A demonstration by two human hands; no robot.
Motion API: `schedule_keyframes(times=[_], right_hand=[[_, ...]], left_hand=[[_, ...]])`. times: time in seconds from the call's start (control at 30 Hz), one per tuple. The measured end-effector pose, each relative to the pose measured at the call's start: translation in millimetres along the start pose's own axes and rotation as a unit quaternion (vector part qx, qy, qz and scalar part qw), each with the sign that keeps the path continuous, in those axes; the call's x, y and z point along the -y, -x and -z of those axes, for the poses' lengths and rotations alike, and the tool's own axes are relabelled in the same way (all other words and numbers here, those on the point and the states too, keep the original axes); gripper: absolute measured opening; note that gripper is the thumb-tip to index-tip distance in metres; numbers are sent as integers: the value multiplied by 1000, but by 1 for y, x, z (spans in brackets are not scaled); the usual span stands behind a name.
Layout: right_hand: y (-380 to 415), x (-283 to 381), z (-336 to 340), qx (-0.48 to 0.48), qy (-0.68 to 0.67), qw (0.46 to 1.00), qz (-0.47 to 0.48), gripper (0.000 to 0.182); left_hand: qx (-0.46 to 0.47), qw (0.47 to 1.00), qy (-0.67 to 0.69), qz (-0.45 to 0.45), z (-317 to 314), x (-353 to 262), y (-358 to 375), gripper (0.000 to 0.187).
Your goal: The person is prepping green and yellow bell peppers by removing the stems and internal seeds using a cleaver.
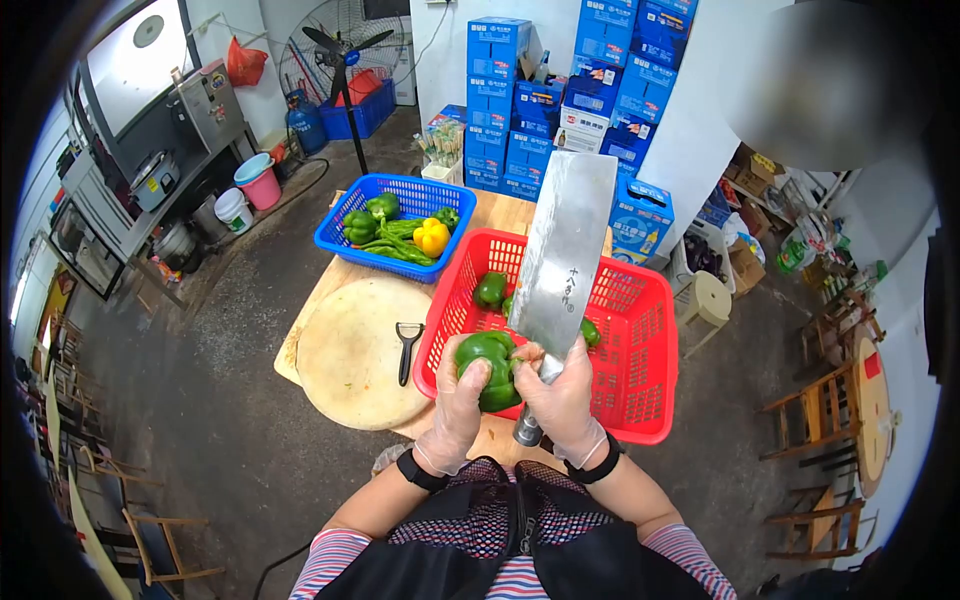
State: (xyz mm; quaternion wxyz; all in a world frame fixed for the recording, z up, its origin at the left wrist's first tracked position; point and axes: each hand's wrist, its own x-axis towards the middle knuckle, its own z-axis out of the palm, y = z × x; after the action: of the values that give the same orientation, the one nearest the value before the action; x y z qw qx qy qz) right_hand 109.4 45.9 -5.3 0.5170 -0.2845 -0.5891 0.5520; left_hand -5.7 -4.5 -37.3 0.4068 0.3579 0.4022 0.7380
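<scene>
Gloved in clear plastic, my left hand (pixel 457 405) is wrapped round a green bell pepper (pixel 487 368) above the near left edge of a red basket (pixel 640 380). My right hand (pixel 563 395), gloved too, grips a cleaver (pixel 565 250) by its handle, with the broad blade pointing up and away. Fingers of the right hand also reach the pepper's right side. Inside the red basket lie more green peppers (pixel 490 290), partly hidden by the blade. A black peeler (pixel 407 350) rests at the right edge of a round cutting board (pixel 360 350), left of my hands.
A blue basket (pixel 330 232) with green peppers, long green chillies and a yellow bell pepper (pixel 432 238) stands behind the cutting board. Stacked blue boxes (pixel 490 100) rise beyond the wooden table (pixel 300 320). A stool (pixel 705 300) stands to the right, a fan (pixel 345 60) at the back.
</scene>
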Motion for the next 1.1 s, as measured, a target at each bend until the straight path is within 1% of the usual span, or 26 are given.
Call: schedule_keyframes(times=[0.03,0.1,0.13,0.2,0.23,0.3,0.33,0.4,0.47,0.5,0.53,0.57,0.63,0.7,0.73,0.77,0.8,0.87,0.93,0.97,1.0,1.03,1.07,1.1], right_hand=[[-2,1,-1,0,-43,999,-18,46],[-6,-1,2,3,-36,999,-13,46],[-8,-1,3,7,-31,999,-10,46],[-9,3,2,5,-31,999,-12,45],[-9,5,2,10,-33,999,-18,45],[-8,8,4,13,-36,999,-27,45],[-9,11,4,24,-29,999,-33,45],[-11,17,5,33,-22,999,-37,46],[-12,22,4,43,-59,994,-85,46],[-13,22,4,43,-59,994,-85,46],[-14,22,5,48,-71,991,-107,46],[-15,23,5,52,-84,987,-129,47],[-15,21,4,44,-87,988,-123,47],[-15,17,2,40,-90,988,-118,48],[-14,13,0,26,-81,993,-86,48],[-13,10,-1,12,-71,996,-55,49],[-13,8,-2,12,-70,996,-56,49],[-14,6,-3,-8,-44,999,15,48],[-17,8,1,-9,-32,999,23,47],[-19,9,4,-10,-19,999,29,45],[-22,14,8,-11,-19,999,31,45],[-26,23,13,-18,-25,1000,-5,45],[-28,28,17,-24,-33,998,-40,45],[-30,24,20,-39,-60,996,-49,44]], left_hand=[[1,1000,0,1,-1,0,0,39],[-19,999,42,11,-4,0,0,44],[-19,999,42,10,-2,2,-1,44],[-17,993,-91,-73,2,6,-3,53],[-18,993,-91,-73,2,6,-3,53],[3,993,-75,-90,2,4,-2,60],[3,993,-74,-89,3,4,-2,60],[46,993,-55,-95,6,2,-4,62],[61,993,-48,-88,9,4,-5,63],[75,993,-43,-81,11,4,-5,64],[74,993,-43,-83,11,4,-5,64],[66,995,-28,-75,11,4,-5,62],[58,996,-12,-66,7,6,-4,60],[-12,995,104,-4,1,10,-4,53],[-14,994,104,-5,-1,10,-4,53],[-37,990,133,36,-3,10,-4,50],[-60,982,163,78,-4,10,-3,47],[-70,981,160,84,-4,14,-2,46],[-72,995,75,1,-4,11,-3,47],[-70,995,75,1,-3,8,-4,47],[-99,987,120,35,-1,4,-5,48],[-128,975,165,70,1,1,-5,48],[-128,975,165,71,3,1,-5,48],[-140,974,151,89,6,2,-5,49]])
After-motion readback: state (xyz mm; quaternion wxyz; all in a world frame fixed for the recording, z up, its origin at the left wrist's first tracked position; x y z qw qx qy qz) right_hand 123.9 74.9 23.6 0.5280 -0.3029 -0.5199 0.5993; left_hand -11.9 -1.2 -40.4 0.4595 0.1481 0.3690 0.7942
